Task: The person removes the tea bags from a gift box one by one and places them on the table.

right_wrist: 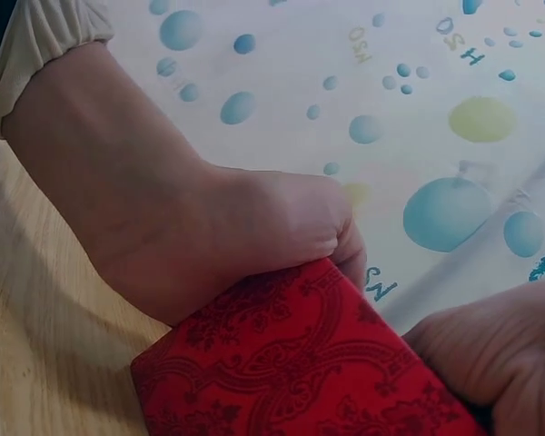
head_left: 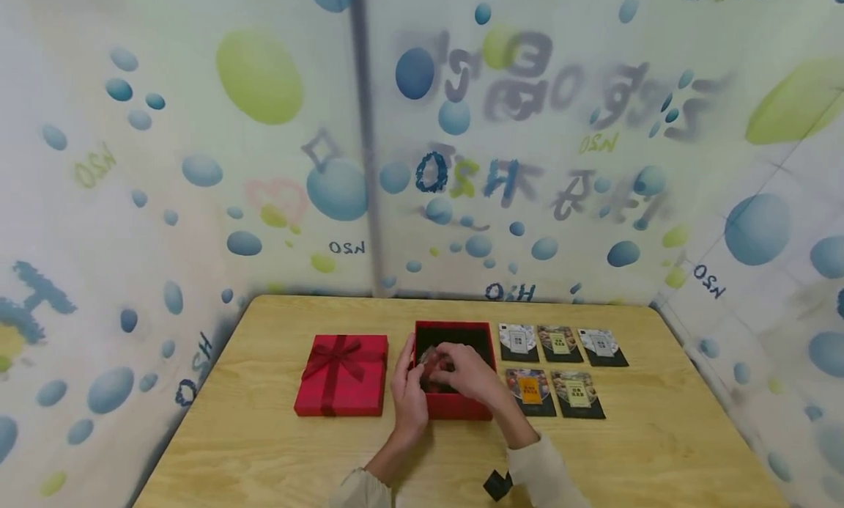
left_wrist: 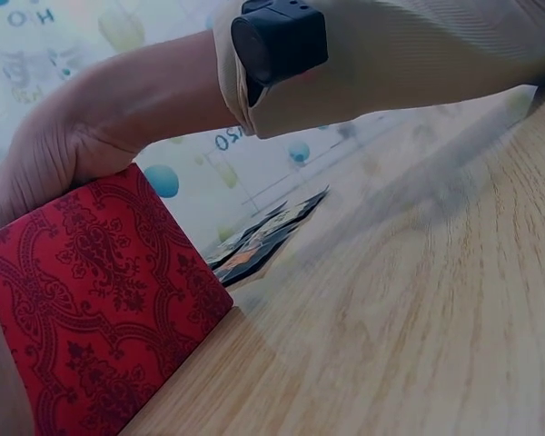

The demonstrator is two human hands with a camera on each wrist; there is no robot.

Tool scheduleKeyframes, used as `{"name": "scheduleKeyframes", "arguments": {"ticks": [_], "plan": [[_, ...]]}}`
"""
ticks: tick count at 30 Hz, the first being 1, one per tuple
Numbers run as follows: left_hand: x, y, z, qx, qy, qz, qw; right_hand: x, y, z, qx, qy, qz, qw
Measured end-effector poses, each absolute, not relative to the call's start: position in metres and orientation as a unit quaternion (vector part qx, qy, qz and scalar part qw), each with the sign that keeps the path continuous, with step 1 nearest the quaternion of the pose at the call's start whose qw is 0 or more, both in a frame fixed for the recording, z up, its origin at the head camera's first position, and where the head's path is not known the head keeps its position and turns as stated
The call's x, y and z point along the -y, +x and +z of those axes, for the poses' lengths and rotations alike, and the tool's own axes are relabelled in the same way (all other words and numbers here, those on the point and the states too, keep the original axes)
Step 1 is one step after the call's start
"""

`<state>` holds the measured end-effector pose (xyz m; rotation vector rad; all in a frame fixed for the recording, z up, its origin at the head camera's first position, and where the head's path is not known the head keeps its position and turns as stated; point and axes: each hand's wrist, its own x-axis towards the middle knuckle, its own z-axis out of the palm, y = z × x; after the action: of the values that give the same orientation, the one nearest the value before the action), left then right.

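Note:
A red gift box (head_left: 459,407) with a dark interior stands uncovered on the table; the wrist views show its patterned red wall (left_wrist: 100,291). My left hand (head_left: 410,396) grips the box's left wall, fingers along the outside and thumb over the rim. Inside the box, my right hand (head_left: 467,372) bends its fingers round a small dark-red item (head_left: 431,365) with a shiny, see-through look. Its exact kind is too small and covered to tell. In both wrist views the box wall hides the fingertips.
Left of the box lies a red lid (head_left: 359,398) with a dark red ribbon bow. Several flat printed packets (head_left: 517,343) lie in two rows to the right on the wooden table (head_left: 659,449). A patterned curtain (head_left: 461,266) hangs behind the table.

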<state>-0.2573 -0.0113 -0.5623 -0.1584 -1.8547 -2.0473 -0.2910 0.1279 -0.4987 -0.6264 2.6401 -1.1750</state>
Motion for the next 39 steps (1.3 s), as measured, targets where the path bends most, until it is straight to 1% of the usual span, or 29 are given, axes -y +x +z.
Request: {"name": "scheduleKeyframes", "arguments": {"ticks": [8, 12, 16, 20, 25, 28, 32, 36, 39], "plan": [[0.007, -0.264, -0.560, 0.650, -0.062, -0.734, 0.188, -0.153, -0.289, -0.475, -0.868, -0.194, -0.456, 0.032], [0.010, -0.258, -0.563, 0.671, -0.045, -0.720, 0.174, -0.174, -0.279, -0.469, -0.854, -0.158, -0.495, 0.022], [0.015, -0.250, -0.569, 0.677, -0.027, -0.717, 0.165, -0.193, -0.267, -0.471, -0.844, -0.107, -0.525, 0.032], [0.014, -0.248, -0.573, 0.674, -0.035, -0.718, 0.169, -0.213, -0.259, -0.474, -0.841, -0.064, -0.534, 0.061], [0.007, -0.249, -0.573, 0.669, -0.053, -0.722, 0.166, -0.236, -0.255, -0.474, -0.836, -0.053, -0.536, 0.104], [0.006, -0.251, -0.571, 0.666, -0.055, -0.722, 0.179, -0.245, -0.257, -0.473, -0.835, -0.053, -0.535, 0.117], [0.007, -0.252, -0.569, 0.664, -0.056, -0.723, 0.185, -0.258, -0.258, -0.468, -0.834, -0.057, -0.536, 0.121], [0.010, -0.254, -0.566, 0.663, -0.061, -0.723, 0.183, -0.273, -0.256, -0.460, -0.844, -0.070, -0.521, 0.107], [0.011, -0.256, -0.564, 0.663, -0.065, -0.722, 0.185, -0.283, -0.256, -0.456, -0.858, -0.063, -0.501, 0.092]]}}
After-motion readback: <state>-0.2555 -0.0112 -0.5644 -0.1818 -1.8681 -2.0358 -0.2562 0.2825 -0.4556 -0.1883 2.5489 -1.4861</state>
